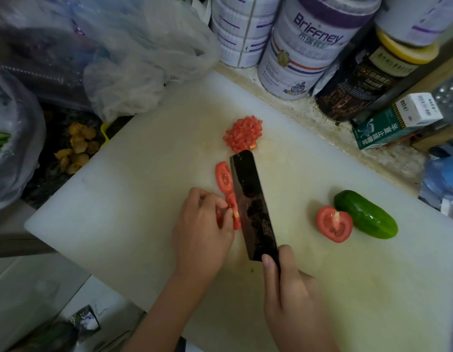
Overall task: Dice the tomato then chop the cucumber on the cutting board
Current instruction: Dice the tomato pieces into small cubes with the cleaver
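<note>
A white cutting board (144, 189) fills the middle of the view. A pile of diced tomato (243, 133) lies at its far side. My right hand (291, 295) grips the handle of a dark cleaver (250, 204), whose blade stands on the board beside tomato slices (224, 177). My left hand (202, 229) holds those slices against the blade with curled fingers. A tomato half (334, 224) lies cut face up to the right, touching a whole green cucumber (365, 214).
Large tins (304, 47) and a dark jar (367, 72) stand behind the board, with small boxes (398, 120) at the right. Plastic bags (124, 59) crowd the far left corner. A water bottle (443, 179) lies at the right edge.
</note>
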The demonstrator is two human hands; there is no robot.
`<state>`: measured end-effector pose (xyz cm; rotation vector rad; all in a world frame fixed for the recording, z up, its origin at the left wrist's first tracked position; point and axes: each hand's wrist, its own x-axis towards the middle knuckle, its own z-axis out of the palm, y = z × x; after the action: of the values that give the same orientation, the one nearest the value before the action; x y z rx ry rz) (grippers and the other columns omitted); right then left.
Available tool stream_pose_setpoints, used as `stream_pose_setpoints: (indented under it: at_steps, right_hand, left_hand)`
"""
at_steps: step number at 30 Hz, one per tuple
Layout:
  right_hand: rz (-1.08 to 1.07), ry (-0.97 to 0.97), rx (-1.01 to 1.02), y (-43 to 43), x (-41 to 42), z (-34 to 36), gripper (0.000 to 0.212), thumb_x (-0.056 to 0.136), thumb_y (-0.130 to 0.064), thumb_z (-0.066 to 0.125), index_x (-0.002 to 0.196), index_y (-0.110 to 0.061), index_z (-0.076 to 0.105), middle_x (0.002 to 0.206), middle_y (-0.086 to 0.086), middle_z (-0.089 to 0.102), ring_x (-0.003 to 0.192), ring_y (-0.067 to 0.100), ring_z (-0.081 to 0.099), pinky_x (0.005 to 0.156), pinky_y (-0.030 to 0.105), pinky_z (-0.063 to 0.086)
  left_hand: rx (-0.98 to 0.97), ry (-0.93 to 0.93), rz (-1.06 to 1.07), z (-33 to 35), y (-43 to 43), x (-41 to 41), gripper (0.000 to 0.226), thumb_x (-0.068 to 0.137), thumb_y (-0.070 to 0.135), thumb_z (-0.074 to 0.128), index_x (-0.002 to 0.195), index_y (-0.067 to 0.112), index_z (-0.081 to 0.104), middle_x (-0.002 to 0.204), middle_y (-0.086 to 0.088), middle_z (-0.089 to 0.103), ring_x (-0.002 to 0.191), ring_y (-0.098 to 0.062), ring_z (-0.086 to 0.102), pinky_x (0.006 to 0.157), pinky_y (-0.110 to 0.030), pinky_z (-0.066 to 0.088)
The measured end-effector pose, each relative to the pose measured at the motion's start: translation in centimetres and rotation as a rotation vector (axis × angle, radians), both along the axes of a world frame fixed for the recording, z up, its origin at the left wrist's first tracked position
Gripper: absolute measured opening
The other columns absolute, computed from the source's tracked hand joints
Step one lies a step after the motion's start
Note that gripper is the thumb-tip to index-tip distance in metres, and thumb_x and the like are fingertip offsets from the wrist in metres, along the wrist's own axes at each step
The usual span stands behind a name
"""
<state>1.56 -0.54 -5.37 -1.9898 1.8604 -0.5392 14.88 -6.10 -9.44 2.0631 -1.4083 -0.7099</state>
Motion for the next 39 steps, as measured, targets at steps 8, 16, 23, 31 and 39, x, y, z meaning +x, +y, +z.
stream_pose_setpoints:
  at_steps: [8, 16, 23, 31, 39]
  right_hand:
    - [-0.001, 0.039, 0.069, 0.1, 0.3, 0.0, 0.014, 0.092, -0.036, 0.035, 0.088, -0.023, 0.036, 0.045, -0.019, 0.012, 0.03, 0.019, 0.041, 0.037, 0.01, 0.01]
    - [0.024, 0.062, 0.077, 0.2, 0.3, 0.4, 0.035, 0.1, -0.046, 0.021, 0.089, -0.018, 0.039, 0.047, -0.015, 0.017, 0.027, 0.017, 0.04, 0.035, 0.013, 0.008]
    - [-0.016, 0.054, 0.072, 0.8, 0.4, -0.3, 0.042, 0.099, -0.053, 0.013, 0.091, -0.02, 0.038, 0.048, -0.014, 0.024, 0.028, 0.025, 0.042, 0.031, 0.024, 0.024]
    - [-0.013, 0.083, 0.094, 0.3, 0.3, -0.2, 0.033, 0.098, -0.048, 0.021, 0.09, -0.021, 0.038, 0.046, -0.014, 0.025, 0.028, 0.022, 0.042, 0.031, 0.023, 0.016]
    - [-0.024, 0.059, 0.17, 1.3, 0.4, 0.2, 0.039, 0.1, -0.048, 0.019, 0.091, -0.017, 0.041, 0.047, -0.013, 0.022, 0.026, 0.019, 0.04, 0.038, 0.007, 0.002]
  left_hand:
    - [0.055, 0.007, -0.005, 0.1, 0.0, 0.0, 0.008, 0.084, 0.027, 0.065, 0.076, 0.025, 0.064, 0.096, 0.012, 0.047, 0.082, -0.008, 0.051, 0.059, -0.022, 0.035]
    - [0.057, 0.006, 0.006, 0.1, 0.0, -0.2, 0.008, 0.084, 0.028, 0.064, 0.077, 0.024, 0.065, 0.097, 0.009, 0.048, 0.086, -0.011, 0.052, 0.062, -0.027, 0.04]
    - [0.057, 0.009, 0.018, 0.1, 0.1, -0.2, 0.009, 0.084, 0.027, 0.065, 0.076, 0.025, 0.064, 0.096, 0.01, 0.047, 0.084, -0.01, 0.052, 0.061, -0.027, 0.038]
    - [0.049, -0.001, 0.023, 0.1, 0.1, -0.3, 0.007, 0.085, 0.028, 0.065, 0.079, 0.023, 0.065, 0.097, 0.011, 0.047, 0.086, -0.01, 0.051, 0.061, -0.026, 0.036]
    - [0.067, -0.008, 0.018, 0.1, 0.1, -0.3, 0.007, 0.085, 0.028, 0.065, 0.079, 0.024, 0.065, 0.098, 0.011, 0.047, 0.088, -0.008, 0.05, 0.062, -0.025, 0.034]
